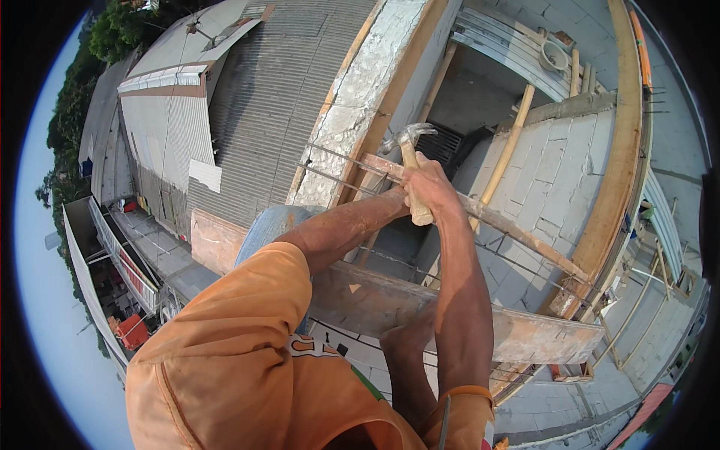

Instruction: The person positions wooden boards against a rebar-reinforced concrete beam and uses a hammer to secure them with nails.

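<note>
The hammer is held over the gap between two walls, head pointed away from the body, its handle enclosed by the right grip, whose fingers are wrapped around it. The left grip is set just beside the handle and partly hidden; whether it is spread or pinching anything cannot be told. Beneath both, a batten is laid across the gap, its far end met by the right-hand beam. The batten is closely followed by thin rods, by which the space under the hands is crossed. Nearer the body, a broad plank is stretched across, its middle partly covered by the right forearm and a bare leg. Below, the opening is interrupted by a slanting pole and a dark grille. At the far end, a bucket is seen beside corrugated sheets.

The left wall is topped with rough, pale concrete and edged with boards; the inner wall is built of grey blocks. The site is shown outdoors, in daylight, flanked at left by a corrugated roof, with trees and sky seen beyond.
</note>
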`<state>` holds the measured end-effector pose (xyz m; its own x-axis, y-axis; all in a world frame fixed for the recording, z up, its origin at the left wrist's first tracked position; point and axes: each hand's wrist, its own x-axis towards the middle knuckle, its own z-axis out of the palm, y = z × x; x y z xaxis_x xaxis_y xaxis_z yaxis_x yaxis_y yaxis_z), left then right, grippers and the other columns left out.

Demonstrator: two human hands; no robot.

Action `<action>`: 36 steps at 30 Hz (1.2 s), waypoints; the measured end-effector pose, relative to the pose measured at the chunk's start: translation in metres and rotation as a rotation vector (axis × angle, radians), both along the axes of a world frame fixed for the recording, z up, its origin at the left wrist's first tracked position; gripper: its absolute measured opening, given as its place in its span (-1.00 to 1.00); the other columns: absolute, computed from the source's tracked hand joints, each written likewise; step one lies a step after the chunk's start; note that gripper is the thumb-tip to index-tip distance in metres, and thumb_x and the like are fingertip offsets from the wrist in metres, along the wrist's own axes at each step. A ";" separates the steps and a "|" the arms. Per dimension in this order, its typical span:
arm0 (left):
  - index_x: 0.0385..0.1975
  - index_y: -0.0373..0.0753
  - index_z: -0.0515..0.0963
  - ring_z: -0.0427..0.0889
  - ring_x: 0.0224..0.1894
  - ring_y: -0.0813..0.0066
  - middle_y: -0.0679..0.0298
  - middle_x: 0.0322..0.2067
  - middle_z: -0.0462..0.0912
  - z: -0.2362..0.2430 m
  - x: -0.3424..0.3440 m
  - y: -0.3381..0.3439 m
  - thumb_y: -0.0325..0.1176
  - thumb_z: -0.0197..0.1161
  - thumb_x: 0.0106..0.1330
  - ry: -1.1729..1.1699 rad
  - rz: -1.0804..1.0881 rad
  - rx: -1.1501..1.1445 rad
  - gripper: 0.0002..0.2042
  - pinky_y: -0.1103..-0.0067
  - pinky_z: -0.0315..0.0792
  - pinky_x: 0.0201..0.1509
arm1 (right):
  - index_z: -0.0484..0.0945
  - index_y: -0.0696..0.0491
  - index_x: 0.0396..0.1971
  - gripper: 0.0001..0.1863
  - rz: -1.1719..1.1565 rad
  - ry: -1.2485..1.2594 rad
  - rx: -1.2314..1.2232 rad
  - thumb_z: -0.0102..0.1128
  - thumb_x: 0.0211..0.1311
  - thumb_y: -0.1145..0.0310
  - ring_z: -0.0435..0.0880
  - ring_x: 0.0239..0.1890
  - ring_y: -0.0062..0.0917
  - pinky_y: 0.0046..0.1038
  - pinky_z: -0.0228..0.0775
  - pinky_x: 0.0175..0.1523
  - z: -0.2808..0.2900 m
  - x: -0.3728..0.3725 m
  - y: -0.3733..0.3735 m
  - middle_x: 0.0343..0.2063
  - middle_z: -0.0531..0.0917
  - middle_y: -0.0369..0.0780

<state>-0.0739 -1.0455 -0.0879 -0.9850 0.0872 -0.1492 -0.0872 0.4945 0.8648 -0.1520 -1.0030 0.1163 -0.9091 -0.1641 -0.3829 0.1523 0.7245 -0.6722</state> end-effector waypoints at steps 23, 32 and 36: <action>-0.27 -0.19 0.63 0.73 -0.28 0.02 0.01 -0.34 0.70 0.019 -0.011 -0.006 -0.39 0.28 0.10 0.114 -0.297 -0.590 -0.81 0.25 0.60 -0.25 | 0.19 0.26 0.33 -0.32 -0.200 -0.341 -0.383 0.06 0.23 0.32 0.69 -0.14 -0.12 -0.17 0.57 -0.09 0.000 -0.035 0.011 -0.23 0.62 0.08; -0.15 -0.11 0.61 0.70 -0.10 0.20 0.15 -0.20 0.71 -0.015 0.001 -0.012 -0.21 0.26 0.20 0.340 0.029 0.227 -0.74 0.35 0.59 -0.06 | 0.45 0.17 0.09 -0.54 0.184 -0.452 -0.258 0.11 0.23 0.25 0.54 -0.59 -0.45 -0.35 0.48 -0.42 -0.011 0.005 0.012 -0.49 0.53 -0.16; -0.11 -0.10 0.59 0.68 -0.05 0.23 0.20 -0.16 0.70 -0.005 0.009 -0.007 -0.17 0.22 0.25 0.164 -0.049 0.059 -0.73 0.31 0.54 0.02 | 0.40 0.17 -0.08 -0.70 -0.236 -0.227 -0.550 0.13 0.26 0.35 0.47 -0.62 -0.55 -0.45 0.41 -0.54 -0.019 -0.029 0.016 -0.49 0.47 -0.20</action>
